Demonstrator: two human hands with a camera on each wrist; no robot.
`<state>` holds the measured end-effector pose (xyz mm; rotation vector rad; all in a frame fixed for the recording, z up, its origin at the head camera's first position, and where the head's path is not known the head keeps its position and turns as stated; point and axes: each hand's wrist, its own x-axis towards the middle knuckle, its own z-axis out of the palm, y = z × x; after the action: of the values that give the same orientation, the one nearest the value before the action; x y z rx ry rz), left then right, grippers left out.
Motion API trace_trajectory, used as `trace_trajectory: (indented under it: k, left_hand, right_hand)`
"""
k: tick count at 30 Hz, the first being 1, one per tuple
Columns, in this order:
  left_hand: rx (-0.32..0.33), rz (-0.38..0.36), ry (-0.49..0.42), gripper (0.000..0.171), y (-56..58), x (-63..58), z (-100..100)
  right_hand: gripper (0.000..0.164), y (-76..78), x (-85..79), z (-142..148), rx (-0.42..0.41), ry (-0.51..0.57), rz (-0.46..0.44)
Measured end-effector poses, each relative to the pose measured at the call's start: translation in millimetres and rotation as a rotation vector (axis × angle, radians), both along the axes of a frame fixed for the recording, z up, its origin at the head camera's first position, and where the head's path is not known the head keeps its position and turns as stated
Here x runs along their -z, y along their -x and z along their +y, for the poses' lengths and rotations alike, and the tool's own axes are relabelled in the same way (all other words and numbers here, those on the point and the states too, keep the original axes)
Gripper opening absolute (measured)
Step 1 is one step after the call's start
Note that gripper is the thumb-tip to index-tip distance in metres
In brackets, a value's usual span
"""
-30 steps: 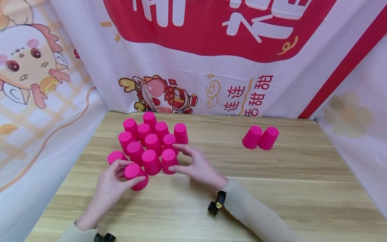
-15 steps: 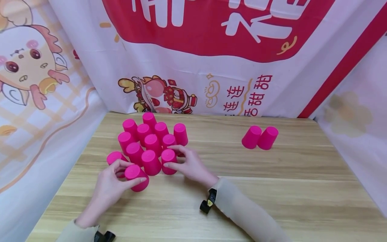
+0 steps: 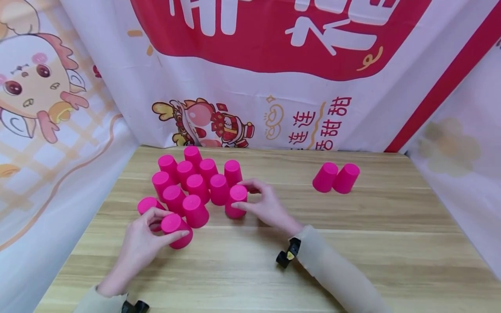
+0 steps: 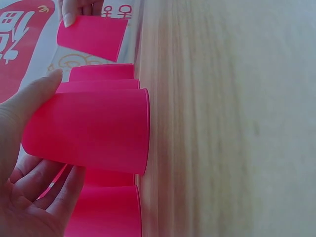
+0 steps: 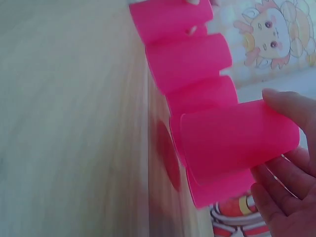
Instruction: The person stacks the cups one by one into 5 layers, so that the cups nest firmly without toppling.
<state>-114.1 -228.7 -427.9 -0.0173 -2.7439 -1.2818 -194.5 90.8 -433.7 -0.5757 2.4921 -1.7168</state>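
My left hand (image 3: 141, 237) grips an upside-down pink plastic cup (image 3: 182, 238) at the near left corner of a cluster, thumb on one side and fingers on the other. In the left wrist view that cup's rim is right at the table. My right hand (image 3: 270, 209) pinches another pink cup (image 3: 236, 208) at the cluster's right edge. This one is raised off the table, slightly tilted, mouth down, with a dark pink reflection below it in the right wrist view. Behind and between the hands stand several more upside-down pink cups (image 3: 195, 211) in staggered, close rows.
Two more pink cups (image 3: 325, 178) stand side by side, mouth down, at the back right of the wooden table (image 3: 352, 261). A printed cloth (image 3: 258, 78) hangs along the table's back edge, with patterned cloths on both sides.
My right hand first closed in on the front right cup, then lifted it and moved it right and slightly back, away from its neighbours. The left hand stays on its cup.
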Motion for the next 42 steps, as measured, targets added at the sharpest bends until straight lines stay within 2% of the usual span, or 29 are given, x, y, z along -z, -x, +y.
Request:
trace_trajectory:
  k: [7, 12, 19, 29, 35, 42]
  left_hand:
    - [0.003, 0.015, 0.008, 0.06, 0.7, 5.1, -1.0]
    - [0.004, 0.027, 0.012, 0.06, 1.1, 6.4, -2.0]
    - [-0.016, 0.004, 0.025, 0.061, 0.1, 3.8, -1.2]
    - [-0.027, 0.017, 0.047, 0.06, -0.8, 1.3, 0.9]
    - [-0.027, 0.017, 0.056, 0.059, -1.5, 0.2, 0.5]
    - [-0.029, 0.034, 0.07, 0.058, -0.6, 2.0, 0.3]
  right_hand:
    - [0.054, 4.2, 0.4, 31.6, 0.041, -0.052, 0.063]
    - [0.051, 8.5, -2.8, 52.8, 0.106, -0.075, 0.083]
    - [0.053, 13.6, -12.5, 82.1, 0.181, -0.095, 0.111]
    - [0.058, 15.0, -31.8, 120.4, 0.286, -0.155, 0.161]
    - [0.064, 18.2, -42.4, 135.7, 0.376, -0.214, 0.118]
    - [0.065, 32.4, -50.4, 153.3, 0.452, -0.265, 0.099]
